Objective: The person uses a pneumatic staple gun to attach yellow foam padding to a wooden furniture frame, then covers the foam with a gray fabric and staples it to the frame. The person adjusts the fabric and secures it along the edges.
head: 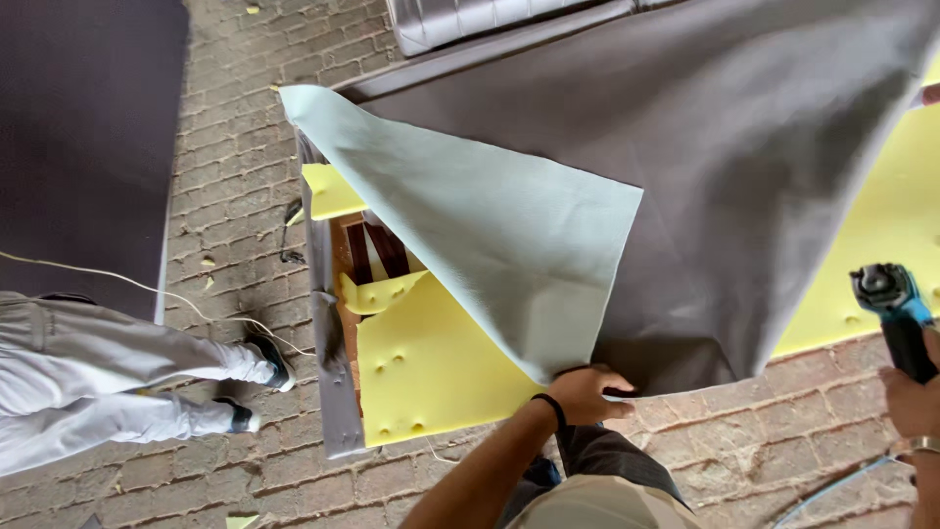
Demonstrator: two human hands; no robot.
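**Grey cover sheet pinched at its near edge, tool in the other hand**

My left hand (587, 392) is down at the near edge of the grey fabric sheet (744, 167), fingers clenched on that edge where a corner is folded back to show its pale underside (490, 225). The sheet lies over a yellow foam pad (431, 362) on a frame; to the left of the fold the foam is bare, dimpled and torn, with brown wooden slats (377, 250) showing in the gap. More yellow foam appears at the far right.

My right hand (911, 402) sits at the right edge, wrapped around the black handle of a blue power tool (886, 289), well apart from the left hand.

On the brick floor (235, 147) to the left, another person's legs in pale trousers (98, 382) stand beside a thin cable (147, 289).
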